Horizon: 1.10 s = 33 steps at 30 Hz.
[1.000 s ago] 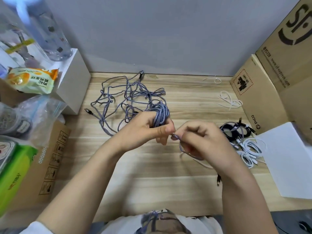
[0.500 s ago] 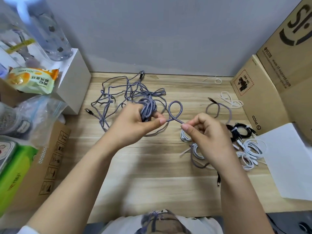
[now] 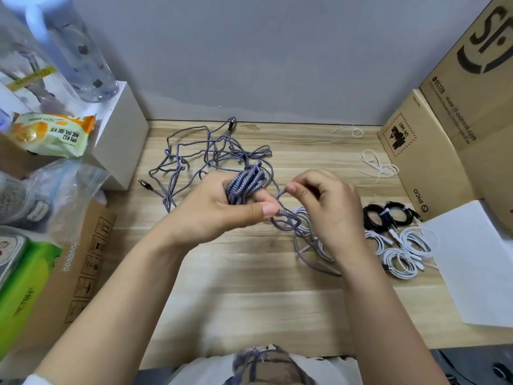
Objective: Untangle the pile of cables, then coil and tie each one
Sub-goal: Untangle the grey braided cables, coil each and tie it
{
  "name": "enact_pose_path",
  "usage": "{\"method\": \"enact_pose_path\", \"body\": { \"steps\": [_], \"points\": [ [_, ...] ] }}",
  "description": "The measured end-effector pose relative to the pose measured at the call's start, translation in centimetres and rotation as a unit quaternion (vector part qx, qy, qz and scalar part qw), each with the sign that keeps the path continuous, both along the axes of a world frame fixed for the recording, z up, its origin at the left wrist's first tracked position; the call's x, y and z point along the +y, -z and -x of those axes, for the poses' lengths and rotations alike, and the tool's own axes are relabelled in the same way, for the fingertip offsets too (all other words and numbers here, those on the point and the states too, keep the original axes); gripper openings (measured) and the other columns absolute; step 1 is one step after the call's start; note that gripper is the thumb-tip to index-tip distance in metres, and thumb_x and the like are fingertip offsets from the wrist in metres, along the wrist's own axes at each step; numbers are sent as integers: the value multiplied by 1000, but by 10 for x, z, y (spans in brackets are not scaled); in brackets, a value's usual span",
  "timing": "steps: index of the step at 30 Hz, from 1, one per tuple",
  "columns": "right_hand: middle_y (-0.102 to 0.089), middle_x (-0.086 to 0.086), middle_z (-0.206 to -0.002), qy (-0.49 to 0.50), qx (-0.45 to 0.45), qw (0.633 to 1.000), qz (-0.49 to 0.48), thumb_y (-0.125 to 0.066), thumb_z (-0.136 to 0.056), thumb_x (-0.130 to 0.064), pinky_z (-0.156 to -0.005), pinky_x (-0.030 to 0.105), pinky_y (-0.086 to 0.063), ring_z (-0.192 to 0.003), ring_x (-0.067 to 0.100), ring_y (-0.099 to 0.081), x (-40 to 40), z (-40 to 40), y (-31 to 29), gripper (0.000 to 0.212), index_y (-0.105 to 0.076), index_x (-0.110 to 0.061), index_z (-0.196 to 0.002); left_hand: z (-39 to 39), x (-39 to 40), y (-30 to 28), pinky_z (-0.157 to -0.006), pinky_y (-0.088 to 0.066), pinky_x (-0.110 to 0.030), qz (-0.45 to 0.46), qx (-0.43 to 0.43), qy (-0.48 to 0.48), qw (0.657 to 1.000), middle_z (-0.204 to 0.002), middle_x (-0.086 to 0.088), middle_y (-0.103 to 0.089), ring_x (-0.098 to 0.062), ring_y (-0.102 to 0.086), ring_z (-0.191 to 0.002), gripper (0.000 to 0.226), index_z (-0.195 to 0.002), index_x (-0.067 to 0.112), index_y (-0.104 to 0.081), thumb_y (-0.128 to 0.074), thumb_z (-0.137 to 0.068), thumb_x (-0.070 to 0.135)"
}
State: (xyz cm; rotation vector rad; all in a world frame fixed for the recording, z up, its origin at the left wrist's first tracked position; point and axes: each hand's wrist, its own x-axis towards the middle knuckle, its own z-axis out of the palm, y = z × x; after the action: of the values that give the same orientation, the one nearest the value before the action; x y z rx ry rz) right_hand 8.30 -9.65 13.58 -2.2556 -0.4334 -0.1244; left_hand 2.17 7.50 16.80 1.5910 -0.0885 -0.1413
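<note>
The left hand [image 3: 219, 209] grips a coiled bundle of grey braided cable [image 3: 245, 182]; the right hand [image 3: 330, 207], at 3 o'clock, pinches its loose strand. The tangled pile [image 3: 200, 154] lies at 11 o'clock on the desk [image 3: 249, 295].

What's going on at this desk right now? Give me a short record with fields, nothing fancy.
Activity: coiling a grey braided cable
Left hand: grips the wound bundle
Right hand: fingers pinch a strand of the same cable
Still tangled: grey cable pile at the back of the wooden desk
Finished: black coils and white coils, tied, on the right
Spare: white ties near the cardboard box
</note>
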Motion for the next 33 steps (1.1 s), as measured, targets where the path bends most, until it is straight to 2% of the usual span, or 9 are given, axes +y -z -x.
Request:
{"method": "enact_pose_path", "body": {
  "steps": [6,12,17,21,23,25,28,31,33],
  "points": [
    [-66,-7,-84,-214,38,975,-33,-58,-82,-41,-73,42,-49,-77,12,-58,17,16,9,18,-67,-27,-90,-3,-6,-3,-45,-35,-6,41,-30,-39,998,-48,12,-55,3,-48,-43,12,-66,12,-65,-66,-76,6],
    [-59,-8,-77,-354,178,905,-155,-53,-91,-21,-73,21,-42,-75,5,-55,12,30,-3,20,-69,-16,-79,-13,-3,16,-43,-28,-15,76,-22,-182,980,-49,13,-45,-5,-34,-44,12,-65,23,-71,-65,-75,20],
    [-57,-5,-64,-261,233,877,-330,-43,-80,-23,-72,36,-42,-68,15,-51,-1,31,-15,25,-59,-19,-61,-19,15,34,-43,-28,-14,33,-15,-251,967,-48,11,-46,-3,-35,-44,8,-64,21,-66,-68,-71,26],
    [-39,-10,-47,-115,161,908,-369,-48,-78,-37,-51,33,-26,-51,17,-33,-6,25,-29,33,-48,-26,-46,-15,24,44,-46,-37,-13,-158,20,-116,980,-48,10,-56,1,-46,-45,20,-58,16,-67,-85,-60,22],
    [-26,2,-48,-64,128,918,-370,-52,-79,-39,-50,30,-20,-51,22,-22,-4,22,-33,38,-41,-27,-45,-13,23,45,-43,-33,-13,-216,39,-21,975,-42,10,-51,0,-43,-40,27,-57,8,-63,-83,-69,21],
    [-21,12,-52,-27,110,923,-368,-53,-80,-41,-48,27,-18,-53,25,-19,-2,17,-34,41,-36,-25,-47,-8,26,50,-42,-29,-11,-136,72,57,986,-38,7,-44,-2,-35,-37,40,-52,11,-58,-75,-76,38],
    [-25,-5,-48,16,125,918,-377,-54,-80,-46,-46,22,-18,-50,15,-19,-5,9,-29,44,-33,-24,-48,-2,30,51,-46,-34,-17,109,90,163,977,-34,3,-25,-13,-23,-36,57,-44,15,-46,-62,-79,56],
    [-26,-8,-50,0,161,931,-329,-56,-85,-41,-44,17,-18,-48,8,-21,-1,8,-19,45,-30,-20,-54,-4,27,36,-54,-36,-25,402,5,302,864,-37,4,-20,-14,-20,-35,55,-47,16,-34,-47,-96,38],
    [-27,-11,-49,-50,189,934,-298,-49,-89,-38,-43,12,-19,-45,2,-22,6,13,-13,42,-35,-16,-56,-6,21,19,-57,-34,-27,553,-15,277,786,-41,9,-23,-11,-19,-37,41,-56,19,-41,-50,-95,27]
  ]
}}
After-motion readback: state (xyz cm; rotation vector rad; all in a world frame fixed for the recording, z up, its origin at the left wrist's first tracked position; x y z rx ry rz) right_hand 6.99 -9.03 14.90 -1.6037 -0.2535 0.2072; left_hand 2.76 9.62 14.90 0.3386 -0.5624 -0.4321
